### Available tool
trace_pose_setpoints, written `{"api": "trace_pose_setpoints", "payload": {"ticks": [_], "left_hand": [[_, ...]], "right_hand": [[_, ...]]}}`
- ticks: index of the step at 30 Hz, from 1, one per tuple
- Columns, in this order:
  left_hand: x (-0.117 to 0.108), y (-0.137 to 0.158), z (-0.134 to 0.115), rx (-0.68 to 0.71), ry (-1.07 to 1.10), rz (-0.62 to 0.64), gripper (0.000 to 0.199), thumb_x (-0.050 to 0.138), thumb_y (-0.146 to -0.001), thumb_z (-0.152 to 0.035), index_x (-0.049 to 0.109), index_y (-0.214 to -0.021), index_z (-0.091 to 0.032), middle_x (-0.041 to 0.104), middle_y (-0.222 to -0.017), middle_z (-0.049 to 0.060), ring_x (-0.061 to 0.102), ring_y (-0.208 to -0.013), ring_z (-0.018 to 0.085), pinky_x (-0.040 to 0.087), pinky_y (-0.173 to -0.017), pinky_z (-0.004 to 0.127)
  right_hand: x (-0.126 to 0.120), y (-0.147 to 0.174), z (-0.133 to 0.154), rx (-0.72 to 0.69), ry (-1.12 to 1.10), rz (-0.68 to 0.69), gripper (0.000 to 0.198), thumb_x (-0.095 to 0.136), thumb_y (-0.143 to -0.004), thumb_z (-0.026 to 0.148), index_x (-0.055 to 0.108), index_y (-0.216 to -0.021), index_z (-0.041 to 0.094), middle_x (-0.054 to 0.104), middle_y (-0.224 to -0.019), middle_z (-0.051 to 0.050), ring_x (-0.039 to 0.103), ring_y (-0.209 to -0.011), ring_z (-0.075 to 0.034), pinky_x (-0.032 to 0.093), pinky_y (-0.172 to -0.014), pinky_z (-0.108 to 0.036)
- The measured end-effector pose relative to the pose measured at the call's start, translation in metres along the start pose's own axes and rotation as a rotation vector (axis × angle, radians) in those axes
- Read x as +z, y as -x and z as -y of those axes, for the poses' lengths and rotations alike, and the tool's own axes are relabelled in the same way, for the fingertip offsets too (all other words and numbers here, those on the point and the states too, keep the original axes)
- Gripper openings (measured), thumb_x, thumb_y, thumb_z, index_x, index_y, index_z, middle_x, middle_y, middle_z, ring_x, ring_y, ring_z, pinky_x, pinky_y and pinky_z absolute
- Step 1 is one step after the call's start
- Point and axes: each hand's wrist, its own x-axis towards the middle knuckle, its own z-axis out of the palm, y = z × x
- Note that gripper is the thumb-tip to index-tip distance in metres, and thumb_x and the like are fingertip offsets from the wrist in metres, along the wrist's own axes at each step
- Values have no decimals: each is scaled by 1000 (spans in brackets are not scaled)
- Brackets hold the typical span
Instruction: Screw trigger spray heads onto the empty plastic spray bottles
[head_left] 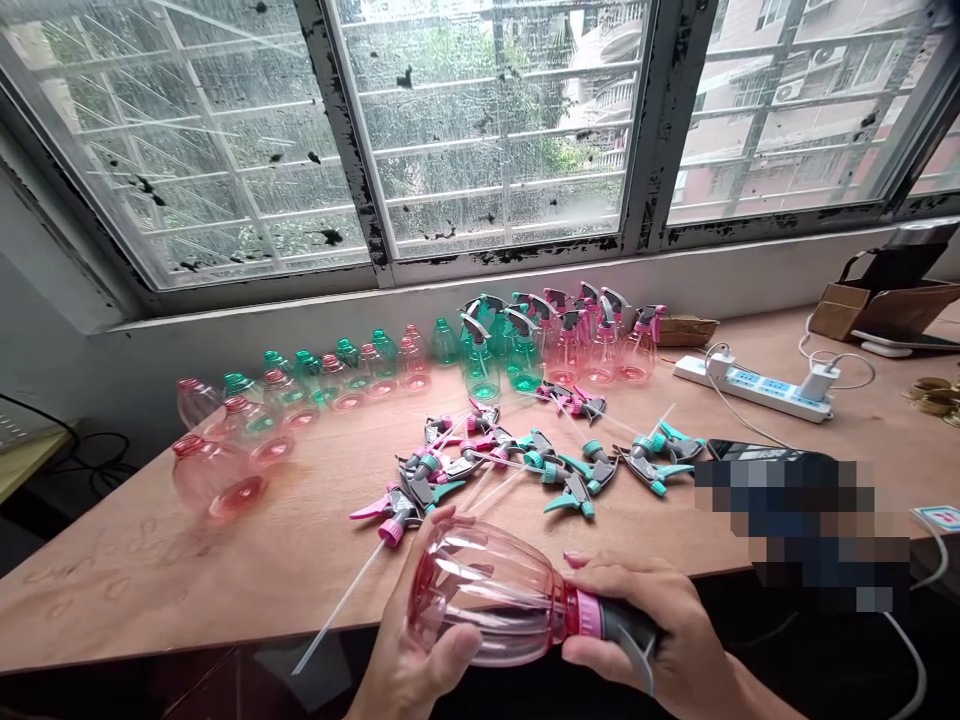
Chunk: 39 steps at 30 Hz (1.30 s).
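A clear pink spray bottle (495,595) lies on its side in the air in front of the table's near edge. Round its base wraps my left hand (420,635), thumb on the near side. My right hand (660,620) grips the neck end, where a grey spray head with a pink collar (590,612) sits on the bottle. Just beyond, a loose pile of trigger spray heads (487,445), some pink and grey, some teal and grey, covers the middle of the table. A pink one with a white dip tube (337,603) sticks out over the front edge.
Open pink and green bottles (217,480) stand in rows at the left. Bottles with spray heads (562,355) stand at the back by the window. A power strip (754,388), a blurred-out dark object (795,510) and a brown case (862,310) are to the right.
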Motion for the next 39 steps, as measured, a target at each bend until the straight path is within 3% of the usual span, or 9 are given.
{"api": "trace_pose_setpoints", "payload": {"ticks": [7,12,15,17,20,24,32,36,39], "left_hand": [[19,-30,2,152,-30,146,89,78,-78,-59,40,-152,-30,49,-151,13,52,-134,37,48,-110,44],[62,-115,-5,392,-426,432,83,21,-98,-72,1,-162,-23,42,-156,20,54,-134,35,52,-104,46],[97,-171,-4,397,-599,553,64,3,-106,-51,30,-157,-24,53,-150,14,59,-129,28,51,-104,42],[120,-204,4,409,-728,569,57,10,-109,-44,47,-147,-23,58,-145,12,59,-129,25,50,-106,42],[150,-242,25,442,-954,511,40,56,-101,-40,57,-135,-18,57,-142,13,58,-126,30,48,-105,55],[168,-271,53,479,-1214,483,36,63,-97,-33,59,-130,-17,60,-135,12,63,-116,28,54,-98,51],[148,-271,64,497,-1471,620,34,62,-98,-34,61,-127,-17,63,-131,11,65,-113,27,55,-95,49],[135,-237,38,487,-1508,662,38,61,-98,-39,61,-129,-17,61,-136,13,60,-123,30,49,-104,56],[123,-191,4,543,-1466,663,55,51,-100,-51,49,-145,-19,48,-153,18,40,-144,39,30,-115,67]], "right_hand": [[-39,-7,-16,205,19,92,45,80,-79,57,65,-110,28,81,-89,-1,79,-75,-19,63,-69,-19],[-103,-41,-45,171,281,113,38,70,-87,58,69,-107,25,79,-83,-3,74,-63,-16,57,-54,-21],[-156,-76,-66,227,592,-43,58,72,-73,67,74,-101,17,78,-80,-6,71,-65,-15,52,-61,-25],[-189,-102,-85,348,728,-83,77,68,-64,70,72,-111,9,80,-84,-9,73,-73,-15,47,-61,-25],[-224,-139,-119,543,870,86,95,38,-64,76,72,-107,-1,76,-65,-7,70,-64,-10,37,-54,-27],[-232,-168,-168,609,963,171,104,31,-62,78,75,-102,-7,78,-72,-19,73,-59,-13,28,-47,-28],[-206,-162,-229,656,898,216,86,35,-78,66,76,-74,-9,79,-82,-23,76,-65,-10,17,-40,-23],[-199,-164,-243,677,909,198,73,47,-78,61,75,-64,-5,78,-71,-20,71,-48,-6,15,-38,-23],[-199,-168,-248,717,932,188,75,47,-75,64,71,-55,-4,76,-66,-22,71,-48,-8,18,-39,-25]]}}
